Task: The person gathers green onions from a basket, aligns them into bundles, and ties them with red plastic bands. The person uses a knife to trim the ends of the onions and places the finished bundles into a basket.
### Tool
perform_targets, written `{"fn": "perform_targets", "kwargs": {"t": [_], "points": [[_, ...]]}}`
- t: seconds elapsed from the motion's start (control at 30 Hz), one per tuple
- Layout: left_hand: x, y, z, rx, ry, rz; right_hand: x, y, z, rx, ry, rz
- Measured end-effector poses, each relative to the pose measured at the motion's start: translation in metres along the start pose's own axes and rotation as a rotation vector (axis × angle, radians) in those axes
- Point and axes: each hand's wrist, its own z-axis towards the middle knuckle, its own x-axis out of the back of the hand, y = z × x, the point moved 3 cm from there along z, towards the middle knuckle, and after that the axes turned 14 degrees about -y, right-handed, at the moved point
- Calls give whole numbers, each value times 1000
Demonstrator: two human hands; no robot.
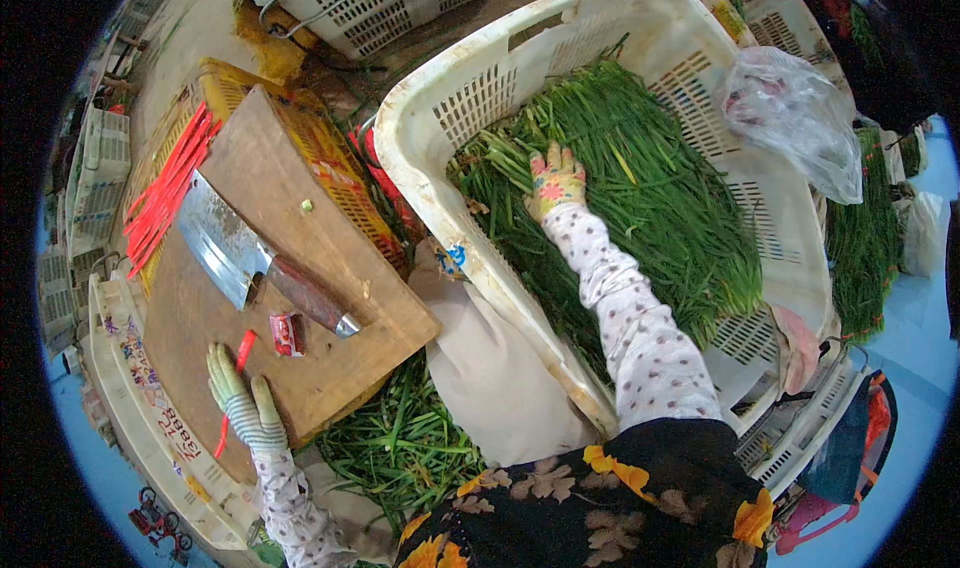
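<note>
My right hand (556, 178), in a flower-patterned glove, lies flat with its fingers apart on long green leafy stalks (645, 193) inside a large white plastic crate (495, 260). My left hand (244, 403), in a pale glove with a striped cuff, is at the near left edge of a wooden board (337, 268), beside a red strip (242, 354) that passes partly behind it. A cleaver (225, 230) with a dark wooden handle rests on the board, a small red packet (287, 335) near its handle. Many red strips (169, 189) lie in a bundle at the board's far left edge.
A yellow plastic crate (330, 170) is under the board. Loose green leaves (397, 433) lie below, between board and lap. A clear plastic bag (795, 118) and a pink cloth (796, 347) hang at the white crate's right side. Another white crate (375, 13) stands beyond.
</note>
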Motion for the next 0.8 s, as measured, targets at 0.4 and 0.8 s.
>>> {"fn": "perform_targets", "kwargs": {"t": [0.4, 0.8], "points": [[2, 2, 1, -10, 7, 17, 11, -6, 5, -83, -326, 188], [0, -2, 0, -1, 9, -85, 21, 34, 22, -391, -19, 430]]}}
